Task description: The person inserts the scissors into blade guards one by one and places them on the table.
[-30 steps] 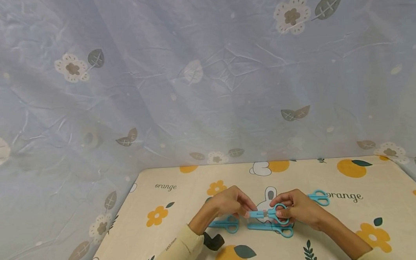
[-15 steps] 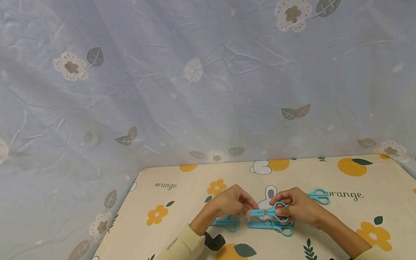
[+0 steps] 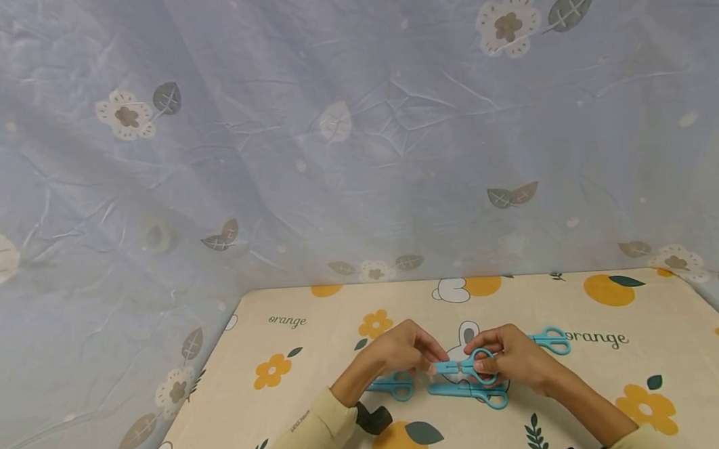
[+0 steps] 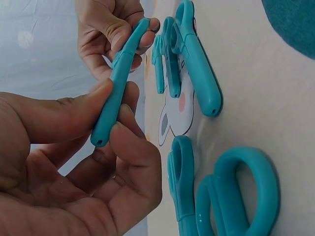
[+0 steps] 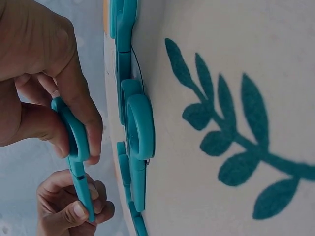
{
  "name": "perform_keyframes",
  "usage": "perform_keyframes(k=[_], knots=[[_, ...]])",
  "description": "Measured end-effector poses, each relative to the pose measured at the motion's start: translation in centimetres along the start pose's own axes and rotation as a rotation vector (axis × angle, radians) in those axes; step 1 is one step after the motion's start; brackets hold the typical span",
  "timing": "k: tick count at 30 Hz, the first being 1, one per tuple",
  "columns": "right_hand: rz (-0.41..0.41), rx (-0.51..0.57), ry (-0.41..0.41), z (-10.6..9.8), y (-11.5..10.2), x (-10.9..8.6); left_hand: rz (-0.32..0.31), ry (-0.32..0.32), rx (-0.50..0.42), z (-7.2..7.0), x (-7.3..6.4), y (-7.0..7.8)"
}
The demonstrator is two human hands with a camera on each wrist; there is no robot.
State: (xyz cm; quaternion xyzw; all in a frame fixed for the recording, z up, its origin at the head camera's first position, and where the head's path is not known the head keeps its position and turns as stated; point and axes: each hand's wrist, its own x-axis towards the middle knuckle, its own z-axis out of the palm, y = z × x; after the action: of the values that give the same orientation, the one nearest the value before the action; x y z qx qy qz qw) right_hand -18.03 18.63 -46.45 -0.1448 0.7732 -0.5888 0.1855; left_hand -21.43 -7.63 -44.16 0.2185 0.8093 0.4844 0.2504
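Both hands hold one pair of turquoise scissors [image 3: 468, 366] just above the table, lying crosswise between them. My left hand [image 3: 399, 350] pinches the blade cover [image 4: 114, 101] near its tip, thumb on one side and curled fingers on the other. The right hand [image 3: 516, 360] grips the finger loops [image 5: 78, 140] between thumb and fingers. A narrow paler band shows between cover and handles in the head view; the blades themselves are hidden. Right below lies another pair of covered scissors [image 3: 453, 390]. A further pair [image 3: 397, 386] lies partly behind the left wrist.
Beyond the right hand lies more turquoise scissors [image 3: 551, 340], partly hidden by that hand. The left wrist view shows several pairs on the tablecloth [image 3: 321, 416], which is cream with printed oranges, flowers and a rabbit. A pale floral curtain [image 3: 355, 150] rises behind the table.
My left hand has shifted very slightly right, closer to the right hand. Both keep hold of the same scissors, and the pairs on the table have not moved.
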Motion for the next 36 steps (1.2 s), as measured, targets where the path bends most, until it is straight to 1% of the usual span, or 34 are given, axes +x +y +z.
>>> perform_keyframes(k=[4,6,12,18,21,26,28,31,34,36], knots=[[-0.005,0.017,-0.025,-0.2,0.1,0.1,0.012,0.005,0.019,0.1,0.0,0.3],[-0.009,0.027,-0.028,-0.2,0.2,0.2,0.003,0.008,0.026,0.1,0.1,0.4],[-0.060,0.034,-0.023,0.2,0.1,0.3,-0.015,0.014,0.032,0.2,0.1,0.5],[-0.044,0.011,-0.022,0.3,-0.2,0.4,-0.008,-0.004,0.016,0.1,0.2,0.5],[-0.048,-0.021,-0.034,0.1,-0.4,0.6,-0.008,-0.030,0.004,-0.3,0.2,0.5],[-0.086,-0.106,-0.064,-0.6,-0.9,1.1,0.005,-0.062,0.007,-1.3,0.6,0.4],[-0.098,-0.121,-0.072,-0.9,-1.1,1.4,0.017,-0.062,0.022,-1.7,0.7,0.4],[-0.103,-0.130,-0.078,-1.4,-1.4,1.9,0.034,-0.044,0.056,-2.3,1.1,0.4],[-0.098,-0.145,-0.070,-1.8,-1.7,2.4,0.041,-0.023,0.072,-2.8,1.5,0.3],[-0.089,-0.167,-0.057,-1.9,-1.9,2.8,0.041,-0.012,0.068,-3.0,1.9,0.1]])
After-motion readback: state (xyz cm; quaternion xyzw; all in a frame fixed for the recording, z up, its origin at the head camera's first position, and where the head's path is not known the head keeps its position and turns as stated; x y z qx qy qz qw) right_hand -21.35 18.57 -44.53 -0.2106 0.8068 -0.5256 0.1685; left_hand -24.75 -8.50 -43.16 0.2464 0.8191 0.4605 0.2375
